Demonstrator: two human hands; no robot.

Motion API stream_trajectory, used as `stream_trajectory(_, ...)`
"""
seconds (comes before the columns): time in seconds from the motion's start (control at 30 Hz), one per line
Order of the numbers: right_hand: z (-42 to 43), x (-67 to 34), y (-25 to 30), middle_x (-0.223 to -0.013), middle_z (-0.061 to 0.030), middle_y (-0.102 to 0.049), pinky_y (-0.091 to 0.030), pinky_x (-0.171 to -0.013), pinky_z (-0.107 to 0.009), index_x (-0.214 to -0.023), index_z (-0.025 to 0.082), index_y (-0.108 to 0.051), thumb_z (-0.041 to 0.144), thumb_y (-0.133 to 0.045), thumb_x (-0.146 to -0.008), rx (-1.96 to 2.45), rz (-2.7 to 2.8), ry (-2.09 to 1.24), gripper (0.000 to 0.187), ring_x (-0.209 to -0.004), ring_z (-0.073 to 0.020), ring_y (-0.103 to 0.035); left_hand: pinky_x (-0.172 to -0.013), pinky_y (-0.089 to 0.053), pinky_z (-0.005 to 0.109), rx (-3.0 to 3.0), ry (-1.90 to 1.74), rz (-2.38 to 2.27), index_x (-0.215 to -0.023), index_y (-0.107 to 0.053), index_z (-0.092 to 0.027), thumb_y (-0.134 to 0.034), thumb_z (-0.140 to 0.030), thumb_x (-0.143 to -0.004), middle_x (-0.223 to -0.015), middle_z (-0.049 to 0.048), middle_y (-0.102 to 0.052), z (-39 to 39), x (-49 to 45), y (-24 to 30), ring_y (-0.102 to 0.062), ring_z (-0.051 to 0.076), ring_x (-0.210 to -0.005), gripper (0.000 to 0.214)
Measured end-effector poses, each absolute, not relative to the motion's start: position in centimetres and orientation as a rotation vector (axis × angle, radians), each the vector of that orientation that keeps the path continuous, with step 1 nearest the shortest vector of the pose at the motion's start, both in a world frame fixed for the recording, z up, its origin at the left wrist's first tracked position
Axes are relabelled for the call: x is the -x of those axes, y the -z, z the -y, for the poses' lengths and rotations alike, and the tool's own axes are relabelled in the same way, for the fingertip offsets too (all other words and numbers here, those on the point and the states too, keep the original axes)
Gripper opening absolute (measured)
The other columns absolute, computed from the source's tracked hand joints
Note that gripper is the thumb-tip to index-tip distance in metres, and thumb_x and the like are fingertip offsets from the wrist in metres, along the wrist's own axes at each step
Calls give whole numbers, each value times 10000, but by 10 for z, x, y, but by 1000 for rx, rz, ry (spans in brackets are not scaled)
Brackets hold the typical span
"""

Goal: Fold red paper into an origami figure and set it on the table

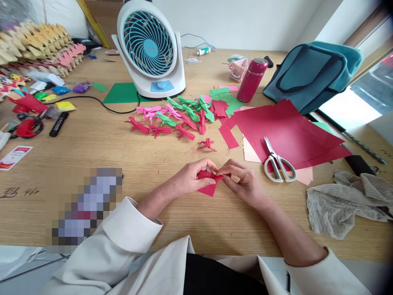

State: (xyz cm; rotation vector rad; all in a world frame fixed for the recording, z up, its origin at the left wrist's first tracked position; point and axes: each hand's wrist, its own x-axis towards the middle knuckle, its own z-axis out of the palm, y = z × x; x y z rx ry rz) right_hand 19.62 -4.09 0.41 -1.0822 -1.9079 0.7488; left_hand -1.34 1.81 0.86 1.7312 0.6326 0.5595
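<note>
A small folded piece of red paper (209, 188) is held between my two hands above the wooden table. My left hand (201, 174) pinches it from the left, thumb lying across its front. At its upper right corner, the fingertips of my right hand (241, 178) are closed on the paper's edge. Just beyond my hands sits a small red origami figure (206, 144). Farther back lies a group of folded paper figures in red, pink and green (181, 112). Large red paper sheets (288, 127) lie to the right, with white-handled scissors (278, 164) on top.
A white fan (150, 49) stands at the back, near a red flask (252, 80) and a teal bag (310, 78). A crumpled cloth (346, 200) lies at right. Toward the left are a black marker (59, 123), a printed card (15, 157) and a blurred-out object (87, 209).
</note>
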Motion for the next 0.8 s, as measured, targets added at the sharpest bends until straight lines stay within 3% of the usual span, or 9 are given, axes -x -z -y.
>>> stream_trajectory(0.33,42,-193,-2,-925,-42,-621,-465,-726,-309,-1085,230,-633,216,-528,-975,1184,1769,-709,153,-787,-157,-577,-835,-524,258,-1750,-634,-726,-1112,-646,-178,-635,-239,-883,-1067,51,-721,-14,10,-8,-677,173,-987,237)
stream_trajectory(0.43,42,-190,1,-925,-37,-613,-465,-718,-305,-1101,220,-603,316,-557,-973,1235,1593,-888,166,-763,-153,-553,-896,-510,272,-1751,-798,-743,-1064,-667,-175,-631,-218,-880,-1048,53,-719,-14,6,-8,-663,171,-998,193)
stream_trajectory(0.53,43,-185,4,-936,-38,-608,-472,-717,-295,-1080,218,-591,406,-595,-950,1167,1441,-1149,229,-790,-157,-560,-859,-506,263,-1705,-923,-777,-1028,-639,-178,-639,-206,-864,-976,40,-696,-12,4,-6,-651,158,-941,166)
stream_trajectory(0.67,42,-177,7,-943,-34,-623,-483,-769,-296,-1027,225,-592,406,-680,-895,1021,1289,-1332,241,-845,-161,-580,-776,-490,234,-1643,-967,-812,-1025,-564,-192,-620,-204,-879,-902,18,-672,-8,1,1,-640,134,-850,158)
stream_trajectory(0.8,40,-171,9,-883,-8,-615,-480,-720,-270,-963,230,-586,390,-762,-822,989,1157,-1399,276,-790,-142,-569,-714,-477,222,-1603,-973,-796,-993,-517,-204,-623,-247,-892,-840,0,-664,-4,-2,3,-627,123,-776,152)
